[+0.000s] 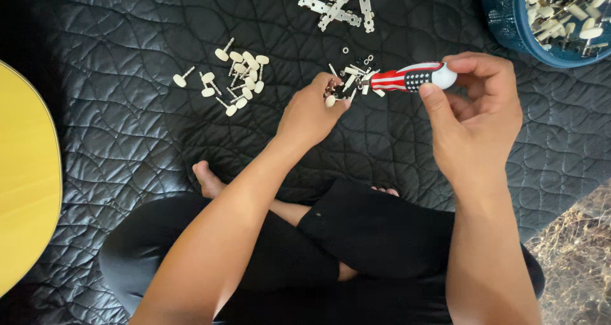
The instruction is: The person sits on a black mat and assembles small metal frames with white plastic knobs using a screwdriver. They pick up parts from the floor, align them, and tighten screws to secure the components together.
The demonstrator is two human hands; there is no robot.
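My right hand (474, 112) grips the end of a screwdriver (414, 77) with a red, white and blue handle, held level and pointing left. My left hand (312, 112) pinches a small cream-knobbed metal peg (331, 96) at the screwdriver's tip. Both hands hover over a black quilted mat (127, 134). Just beyond the tip lie small white pegs, washers and nuts (356, 70). I sit cross-legged in black trousers, one bare foot (207, 179) showing.
A cluster of cream-headed pegs (238, 77) lies left of the hands. Several metal strips (340, 7) sit at the top. A blue basket (509, 20) full of similar pegs stands top right. A yellow curved surface (25, 185) fills the left edge. Marble floor (573, 255) shows bottom right.
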